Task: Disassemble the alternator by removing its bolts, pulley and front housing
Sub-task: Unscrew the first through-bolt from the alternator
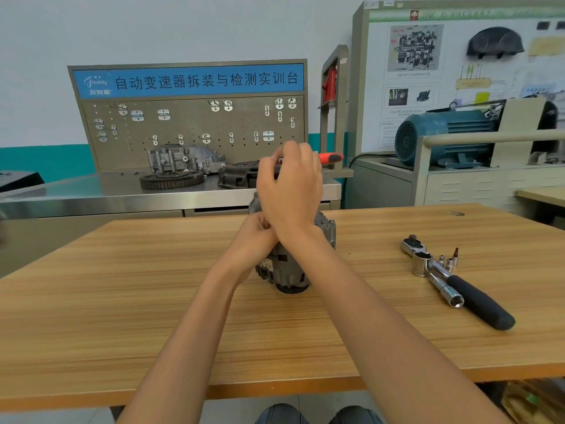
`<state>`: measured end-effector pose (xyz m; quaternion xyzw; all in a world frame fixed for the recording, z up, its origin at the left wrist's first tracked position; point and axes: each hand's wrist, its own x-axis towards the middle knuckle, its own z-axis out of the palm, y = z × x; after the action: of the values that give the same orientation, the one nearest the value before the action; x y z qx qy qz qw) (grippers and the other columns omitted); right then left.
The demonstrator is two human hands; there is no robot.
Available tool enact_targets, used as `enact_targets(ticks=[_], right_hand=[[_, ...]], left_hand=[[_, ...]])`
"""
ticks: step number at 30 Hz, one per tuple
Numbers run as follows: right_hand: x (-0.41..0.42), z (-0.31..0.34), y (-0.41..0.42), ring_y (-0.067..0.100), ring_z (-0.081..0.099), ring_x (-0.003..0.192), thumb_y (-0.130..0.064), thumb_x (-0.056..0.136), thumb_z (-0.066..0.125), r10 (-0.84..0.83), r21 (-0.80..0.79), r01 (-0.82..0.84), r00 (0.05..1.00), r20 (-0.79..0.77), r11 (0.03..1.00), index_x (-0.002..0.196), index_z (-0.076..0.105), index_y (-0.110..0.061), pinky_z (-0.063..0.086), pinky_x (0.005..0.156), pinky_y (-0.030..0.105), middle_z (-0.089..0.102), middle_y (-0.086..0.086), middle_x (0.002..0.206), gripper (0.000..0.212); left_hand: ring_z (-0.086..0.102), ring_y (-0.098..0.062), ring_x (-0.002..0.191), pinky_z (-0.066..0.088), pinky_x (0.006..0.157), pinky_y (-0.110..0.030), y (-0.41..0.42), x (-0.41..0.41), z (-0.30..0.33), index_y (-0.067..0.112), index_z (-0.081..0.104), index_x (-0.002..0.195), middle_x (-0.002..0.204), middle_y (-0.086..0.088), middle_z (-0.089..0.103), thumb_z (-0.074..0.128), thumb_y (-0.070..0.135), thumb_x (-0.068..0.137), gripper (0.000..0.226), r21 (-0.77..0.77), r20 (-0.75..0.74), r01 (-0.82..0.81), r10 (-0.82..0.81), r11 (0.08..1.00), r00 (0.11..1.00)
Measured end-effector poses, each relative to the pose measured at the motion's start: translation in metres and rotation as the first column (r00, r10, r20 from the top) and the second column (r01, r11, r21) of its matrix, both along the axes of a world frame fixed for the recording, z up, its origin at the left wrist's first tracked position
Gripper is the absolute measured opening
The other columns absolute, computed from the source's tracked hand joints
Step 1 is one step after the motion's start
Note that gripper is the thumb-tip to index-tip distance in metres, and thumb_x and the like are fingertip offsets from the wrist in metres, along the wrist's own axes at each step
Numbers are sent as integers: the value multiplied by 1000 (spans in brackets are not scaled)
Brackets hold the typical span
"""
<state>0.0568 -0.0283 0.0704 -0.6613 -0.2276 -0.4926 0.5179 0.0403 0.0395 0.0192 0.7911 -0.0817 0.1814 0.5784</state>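
Here right hand [290,185] grips red-handled tool [331,157]; left hand [255,237] holds alternator [324,229].

Ratchet [452,276] and sockets [449,261] block the table's [122,301] right side.

Wood-grain matt table [122,301], dull cast-metal alternator [284,270], shiny chrome ratchet [425,258] w/ matt black grip.
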Motion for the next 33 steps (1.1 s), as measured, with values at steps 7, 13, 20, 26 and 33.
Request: enact_targets(ticks=[7,13,20,26,33], right_hand=[[0,0,0,13,39,77,-14,81,50,4,-9,-4,1000,2,1000,75,50,-10,45,87,51,43,-3,75,7],[1,0,0,12,40,78,-13,82,51,23,1,-23,1000,0,1000,75,46,-14,45,88,51,43,-3,77,8],[1,4,-2,16,44,79,-11,88,49,184,28,-182,979,-93,983,68,43,-17,41,69,28,43,-4,76,22],[5,19,-15,10,59,77,-5,89,38,729,338,-648,636,-252,682,51,46,-10,40,57,1,55,2,63,39],[6,14,-10,15,59,83,-1,88,39,680,323,-607,704,-205,726,53,48,-11,44,70,14,57,2,68,37]], left_hand=[[58,-1,50,43,46,-14,0,-1,0,1,64,82,55,6,64,51,-3,89,15,9,-4,-8,8,1000,1000],[56,3,50,40,45,-10,-1,-3,1,4,62,85,58,6,63,52,2,91,13,-3,-5,-5,5,1000,1000],[65,-5,69,48,58,-15,-2,-8,3,3,68,92,77,-5,73,50,4,94,19,14,13,49,-49,999,999],[70,-16,83,54,76,-36,-1,-7,3,29,74,86,87,0,75,56,21,93,21,13,26,80,-80,997,996],[69,-7,77,54,69,-26,-2,-11,3,36,75,76,79,8,74,54,16,94,33,26,34,101,-102,995,994]])
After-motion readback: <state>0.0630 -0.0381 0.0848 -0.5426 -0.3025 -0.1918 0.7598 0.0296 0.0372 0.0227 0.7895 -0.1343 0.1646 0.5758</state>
